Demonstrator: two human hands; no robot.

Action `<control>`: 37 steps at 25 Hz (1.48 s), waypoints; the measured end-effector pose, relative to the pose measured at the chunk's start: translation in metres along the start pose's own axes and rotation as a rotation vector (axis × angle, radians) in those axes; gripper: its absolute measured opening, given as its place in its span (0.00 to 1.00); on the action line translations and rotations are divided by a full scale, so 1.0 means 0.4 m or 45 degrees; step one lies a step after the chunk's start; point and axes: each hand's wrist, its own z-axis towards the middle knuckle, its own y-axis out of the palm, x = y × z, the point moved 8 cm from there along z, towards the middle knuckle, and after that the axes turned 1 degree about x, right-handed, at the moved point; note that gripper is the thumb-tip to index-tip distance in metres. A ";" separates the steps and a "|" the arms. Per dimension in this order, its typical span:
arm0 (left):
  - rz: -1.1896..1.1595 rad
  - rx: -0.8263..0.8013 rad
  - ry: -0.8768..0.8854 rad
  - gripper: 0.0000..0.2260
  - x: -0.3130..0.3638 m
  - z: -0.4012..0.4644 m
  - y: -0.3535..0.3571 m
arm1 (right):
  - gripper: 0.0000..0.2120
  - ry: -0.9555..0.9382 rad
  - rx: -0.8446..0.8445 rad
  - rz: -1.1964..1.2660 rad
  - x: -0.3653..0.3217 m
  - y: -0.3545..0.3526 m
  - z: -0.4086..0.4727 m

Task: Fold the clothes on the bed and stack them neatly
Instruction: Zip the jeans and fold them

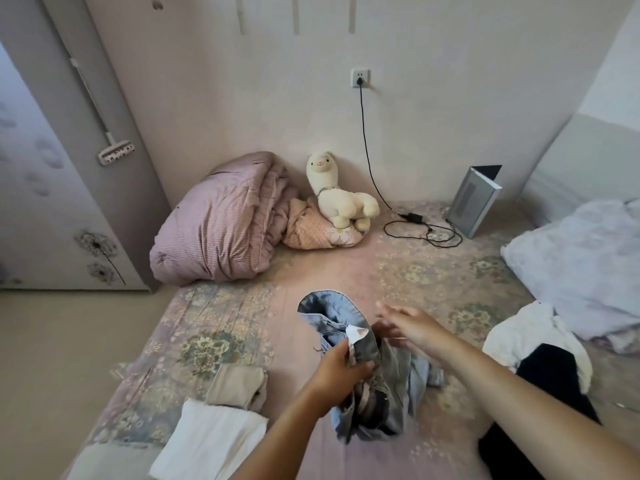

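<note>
A crumpled pair of light blue jeans (377,386) hangs above the flowered bed sheet (346,271), its waistband curled up toward the wall. My left hand (337,370) grips the denim near a white inner label. My right hand (408,327), blurred, is just right of the waistband with fingers spread and holds nothing. At the near left lie a folded white garment (211,441) and a folded beige one (239,384), side by side. An unfolded white garment (530,337) and a black one (550,379) are heaped at the right.
A rolled pink striped quilt (214,223), a peach pillow and a plush alpaca (337,192) sit against the wall. A black charger cable (422,230) and a grey book-like box (476,202) lie at the back right. A pale lilac blanket (581,261) fills the right side.
</note>
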 end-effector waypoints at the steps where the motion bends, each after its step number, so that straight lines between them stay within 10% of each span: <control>1: 0.058 -0.026 0.024 0.11 0.006 -0.005 0.007 | 0.18 0.020 -0.080 -0.008 -0.006 0.026 0.010; 7: 0.113 -0.067 0.123 0.16 0.018 -0.019 0.033 | 0.15 -0.053 0.128 -0.074 0.020 0.024 0.047; 19: -0.269 0.784 -0.370 0.04 -0.092 0.026 -0.316 | 0.13 -0.158 0.875 -0.519 -0.014 -0.410 -0.063; 30: -0.048 0.465 -0.469 0.07 0.064 0.096 -0.386 | 0.08 0.168 0.477 -0.321 -0.035 -0.476 -0.066; 37: 0.724 0.481 -0.302 0.14 0.187 0.095 -0.380 | 0.10 0.055 0.580 -0.996 -0.111 -0.480 -0.097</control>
